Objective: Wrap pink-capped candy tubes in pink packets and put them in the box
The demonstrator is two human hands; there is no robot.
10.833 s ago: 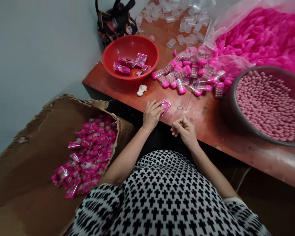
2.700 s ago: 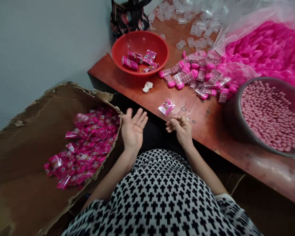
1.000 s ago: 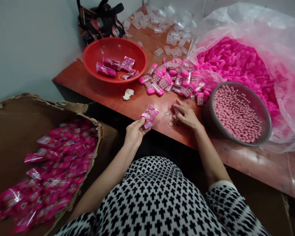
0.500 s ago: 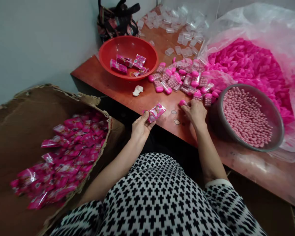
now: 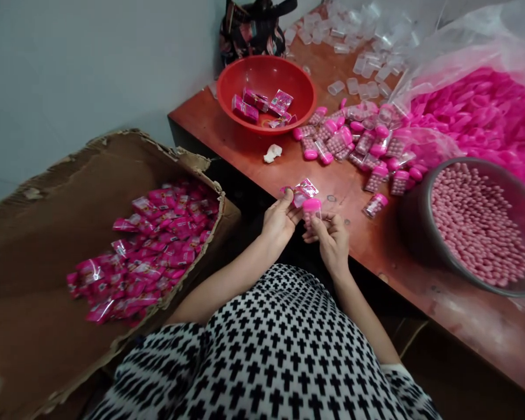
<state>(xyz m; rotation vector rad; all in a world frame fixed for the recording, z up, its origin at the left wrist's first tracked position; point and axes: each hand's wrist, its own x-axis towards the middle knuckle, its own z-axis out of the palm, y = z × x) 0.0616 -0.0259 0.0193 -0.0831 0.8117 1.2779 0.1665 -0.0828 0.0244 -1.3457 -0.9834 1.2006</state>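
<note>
Your left hand (image 5: pixel 278 224) held the pink packet (image 5: pixel 307 189) by its near-left edge. Your right hand (image 5: pixel 333 242) had its fingers round the capped bottle (image 5: pixel 311 209), just right of the left fingers, long axis pointing away from you, capped end foremost. Packet contact: couldn't tell.

**Left hand (image 5: pixel 280 224) and right hand (image 5: pixel 332 240) held close, both grips closed**

Here, in front of the body, a pinch is formed on the left: the left thumb (image 5: pixel 286 200) is laid on top, the left fingers (image 5: pixel 296 216) are extended beneath, and that hand is turned partly palm-up. Over on the right, the right thumb (image 5: pixel 319 227) is pointed up and inward, with the right fingers (image 5: pixel 335 219) bent in behind it. The left forearm (image 5: pixel 227 283) is stretched at a long slant from the lower left; the right forearm (image 5: pixel 364 312) is angled in more steeply. Whether contact is made between the hands cannot be told.
</note>
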